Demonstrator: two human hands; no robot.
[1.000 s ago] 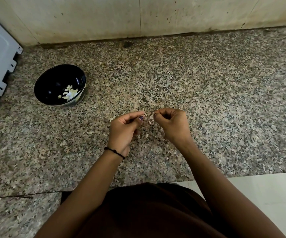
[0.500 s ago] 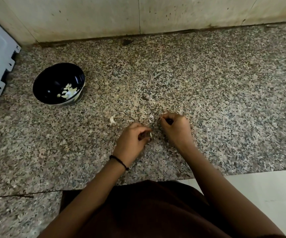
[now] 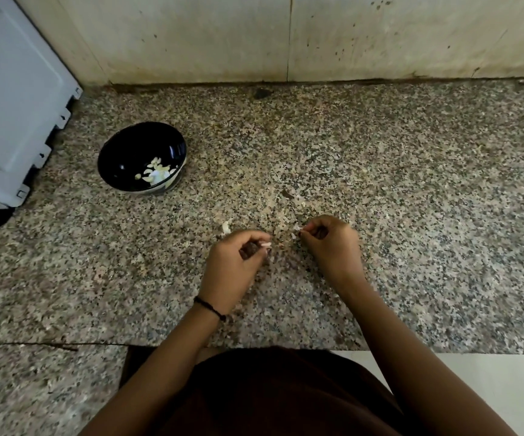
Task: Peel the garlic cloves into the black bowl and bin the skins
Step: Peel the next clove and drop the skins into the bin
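The black bowl (image 3: 122, 158) stands on the granite counter at the left, with several peeled garlic cloves (image 3: 157, 172) in it. My left hand (image 3: 234, 265) pinches a small pale garlic clove (image 3: 266, 244) between thumb and fingertips. A short way to its right, my right hand (image 3: 333, 247) pinches a scrap of garlic skin (image 3: 297, 227) at its fingertips. A loose white piece of garlic (image 3: 226, 228) lies on the counter just beyond my left hand. Small skin flakes (image 3: 292, 236) lie between the hands.
A white appliance (image 3: 12, 99) stands at the far left behind the bowl. A stained tiled wall (image 3: 286, 36) closes off the back of the granite counter (image 3: 411, 184). The counter's front edge runs just before my body, with pale floor (image 3: 490, 388) at lower right.
From working together a second ago, my hands have drawn apart; the right one came away with a scrap of skin while the left kept the clove.
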